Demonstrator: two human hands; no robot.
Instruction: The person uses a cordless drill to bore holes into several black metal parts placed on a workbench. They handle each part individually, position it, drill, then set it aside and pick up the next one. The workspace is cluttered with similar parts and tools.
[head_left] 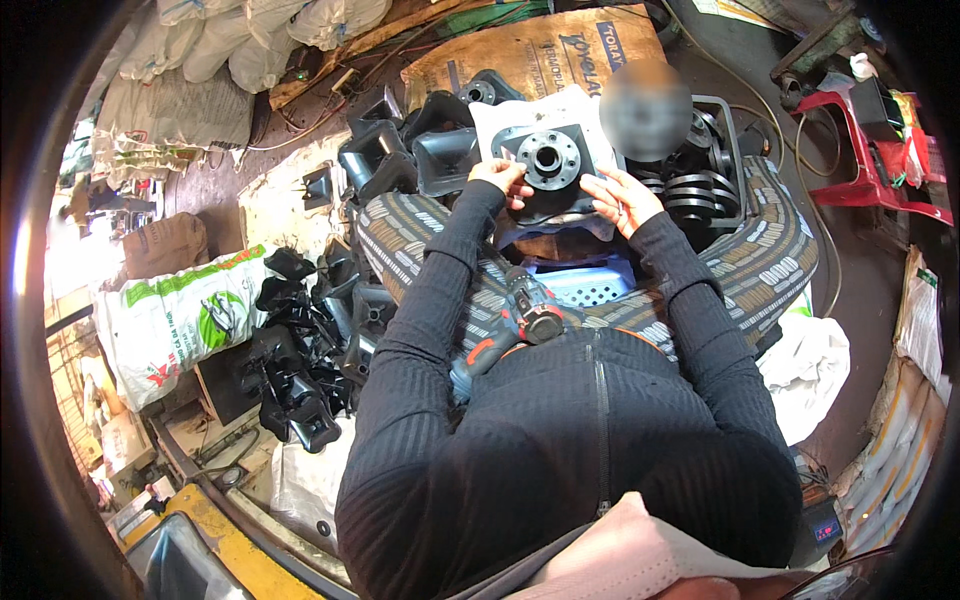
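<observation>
Framing a black holed disc (550,179) on a black square base (545,206), over white sheeting (498,125), between left hand (504,179) and right hand (620,197).
Likely stiff, light, slightly slippery; best held by opposite edges. Bending fingers at left, cannot tell whether pinching; spreading loosely at right.

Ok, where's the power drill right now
In the head view, the power drill lies near the centre, left of the blue perforated basket and just above the waist of the black zipped top.
</observation>
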